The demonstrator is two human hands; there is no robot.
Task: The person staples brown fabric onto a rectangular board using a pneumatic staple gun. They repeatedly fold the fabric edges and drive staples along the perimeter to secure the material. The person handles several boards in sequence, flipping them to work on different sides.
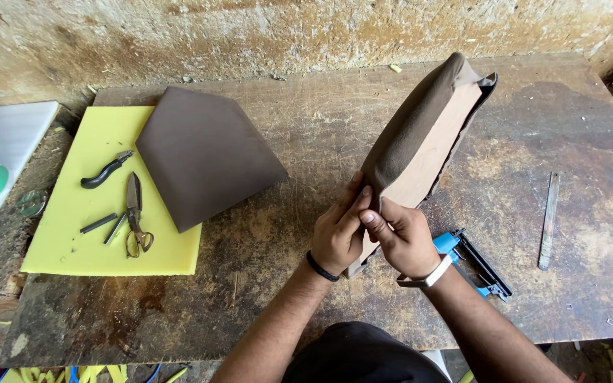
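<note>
I have my left hand [338,232] and right hand [400,237] both pinching brown fabric taut over the near corner of the upright padded board [423,138], beside the blue staple gun [473,259] lying just right, within reach.

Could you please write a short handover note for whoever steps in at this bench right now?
Left hand: gripping the near corner of the seat pad, fingers pressing the brown fabric.
Right hand: on the same corner, thumb pinching the fabric fold.
Pad stands tilted on the bench; fabric covers its left face, the board side is bare.
Blue stapler lies just right of the hands.
Second brown piece, scissors and black-handled tool sit on the yellow foam.
Done: fabric pulled over the pad. Left: no staples visible at this corner.
</note>
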